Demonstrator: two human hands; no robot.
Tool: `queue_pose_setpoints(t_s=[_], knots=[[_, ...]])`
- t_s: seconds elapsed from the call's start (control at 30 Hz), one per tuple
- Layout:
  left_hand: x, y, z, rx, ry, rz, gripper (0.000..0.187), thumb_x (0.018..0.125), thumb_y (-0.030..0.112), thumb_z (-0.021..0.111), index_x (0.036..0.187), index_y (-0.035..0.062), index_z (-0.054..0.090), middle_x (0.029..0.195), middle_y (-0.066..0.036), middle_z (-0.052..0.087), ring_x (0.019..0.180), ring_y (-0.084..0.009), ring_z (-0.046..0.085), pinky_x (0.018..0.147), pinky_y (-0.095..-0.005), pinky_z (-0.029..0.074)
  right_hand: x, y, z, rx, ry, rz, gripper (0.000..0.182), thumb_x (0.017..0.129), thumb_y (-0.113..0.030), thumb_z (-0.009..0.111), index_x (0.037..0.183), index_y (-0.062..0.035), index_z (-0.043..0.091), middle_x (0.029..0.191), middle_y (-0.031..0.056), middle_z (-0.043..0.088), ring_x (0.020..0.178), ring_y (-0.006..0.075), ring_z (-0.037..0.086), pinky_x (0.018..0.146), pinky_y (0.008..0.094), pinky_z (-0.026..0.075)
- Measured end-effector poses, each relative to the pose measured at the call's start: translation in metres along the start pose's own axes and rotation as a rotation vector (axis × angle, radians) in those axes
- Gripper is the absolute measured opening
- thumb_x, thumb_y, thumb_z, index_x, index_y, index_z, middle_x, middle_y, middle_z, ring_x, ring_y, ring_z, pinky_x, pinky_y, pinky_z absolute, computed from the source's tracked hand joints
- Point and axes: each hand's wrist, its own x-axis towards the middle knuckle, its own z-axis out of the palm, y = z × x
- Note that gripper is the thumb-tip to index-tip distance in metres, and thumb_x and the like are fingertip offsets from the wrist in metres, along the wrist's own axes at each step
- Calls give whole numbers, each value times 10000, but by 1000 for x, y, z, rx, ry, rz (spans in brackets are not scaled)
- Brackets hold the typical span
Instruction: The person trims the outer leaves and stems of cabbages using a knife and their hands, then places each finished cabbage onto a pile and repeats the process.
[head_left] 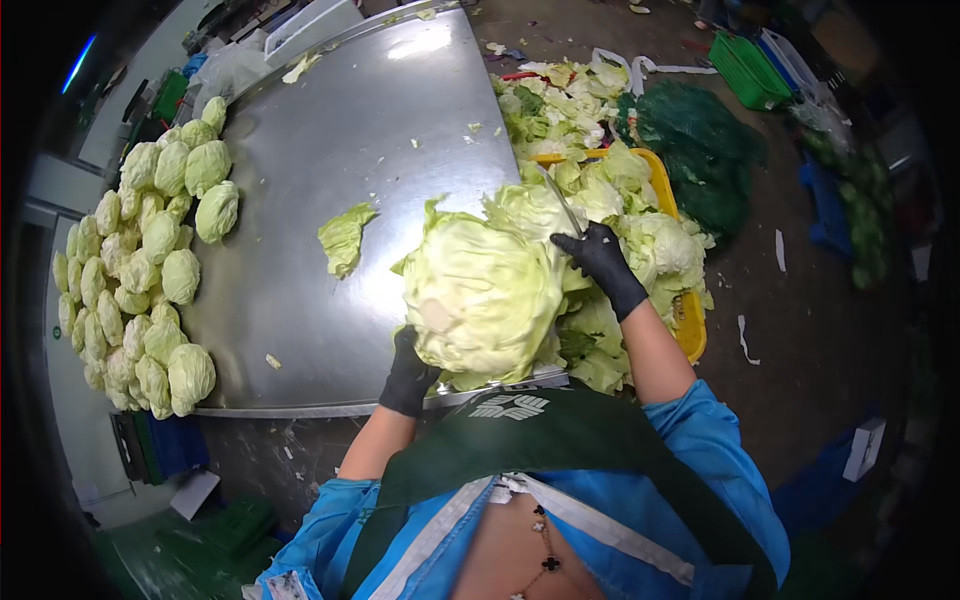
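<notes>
A large pale-green cabbage (480, 290) is held up over the near right edge of the steel table (270, 260), its cut stem end facing the camera. My left hand (408, 372), in a black glove, grips its lower left side; the fingertips are partly hidden behind it. My black-gloved right hand (600, 265) is closed around a knife (562, 200), whose blade points up and away. Beside that hand, a loose outer leaf (535, 212) spreads from the cabbage's right side. Another torn leaf (345, 240) lies on the table to the left.
Several trimmed cabbages (160, 235) are piled along the table's left side. To the right, a yellow crate (690, 325) overflows with discarded leaves (650, 250). A dark green net sack (695, 150) and a bright green basket (748, 70) are on the floor beyond.
</notes>
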Motion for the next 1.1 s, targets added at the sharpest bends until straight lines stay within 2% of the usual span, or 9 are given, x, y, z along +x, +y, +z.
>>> queue_pose_setpoints(t_s=[0.27, 0.33, 0.37, 0.47, 0.57, 0.63, 0.87, 1.0, 1.1], knots=[[22, 10, 22, -173, -125, 51, 806, 697, 317, 715, 1349, 51, 324, 1264, -108, 487, 1163, -280, 480, 983, -445, 404, -6, 21, -24, -136, 299, -116, 581, 726, -367, 731, 1128, 13, 553, 929, 152, 650, 806, 241, 629, 709, 339, 491], [22, 17, 44, -8, -128, 154, 826, 690, 293, 729, 1353, 42, 305, 1272, -112, 477, 1163, -274, 480, 980, -436, 409, -54, -13, -24, 639, -69, -164, 645, 720, -295, 754, 1222, 6, 485, 1035, 119, 623, 852, 237, 611, 749, 340, 491], [22, 15, 50, 160, -122, 253, 848, 683, 270, 743, 1357, 32, 287, 1280, -117, 467, 1163, -268, 480, 978, -427, 414, -66, -10, 1, 466, 27, -320, 659, 701, -198, 777, 1245, 4, 465, 1085, 80, 591, 880, 171, 590, 744, 310, 492], [30, 18, 47, 161, -206, 257, 856, 682, 250, 742, 1365, 38, 270, 1287, -124, 456, 1159, -260, 483, 962, -401, 429, -78, -35, 3, 234, 92, -446, 595, 695, -114, 775, 1204, 3, 489, 1070, 72, 593, 882, 127, 582, 742, 271, 487], [37, 19, 27, -3, -218, 136, 771, 738, 280, 685, 1363, 52, 294, 1285, -129, 465, 1168, -274, 475, 969, -427, 415, -98, -46, -11, 599, -73, -163, 402, 710, -35, 738, 1073, -6, 567, 955, 54, 624, 860, 134, 587, 748, 267, 486], [49, 16, 30, -343, -269, 127, 694, 792, 301, 626, 1362, 61, 311, 1290, -119, 468, 1175, -291, 466, 983, -462, 391, -102, -53, -4, 647, 37, -306, 363, 719, -33, 728, 1049, -3, 582, 926, 66, 636, 862, 137, 590, 762, 276, 484], [39, 8, 60, 474, -121, 311, 554, 952, 330, 378, 1417, 81, 210, 1376, -124, 367, 1228, -217, 367, 1017, -342, 317, -59, -46, -15, -333, 343, -695, 661, 676, 4, 722, 1279, -76, 462, 1062, 90, 600, 905, 172, 589, 758, 298, 485], [21, 7, 52, 1264, -158, 662, 564, 939, 346, 403, 1415, 95, 234, 1435, -106, 296, 1307, -241, 289, 1093, -387, 217, -73, -75, -6, 178, -80, -741, 1094, 504, -222, 879, 1405, -93, 272, 1233, 81, 491, 812, 155, 554, 732, 282, 467], [16, 27, 35, 659, -428, 332, 595, 946, 378, 391, 1425, 91, 188, 1451, -106, 271, 1311, -249, 306, 1089, -414, 253, -77, -85, -2, 544, -466, -280, 750, 613, -182, 827, 1245, -23, 455, 945, 71, 614, 622, 82, 537, 561, 225, 448]])
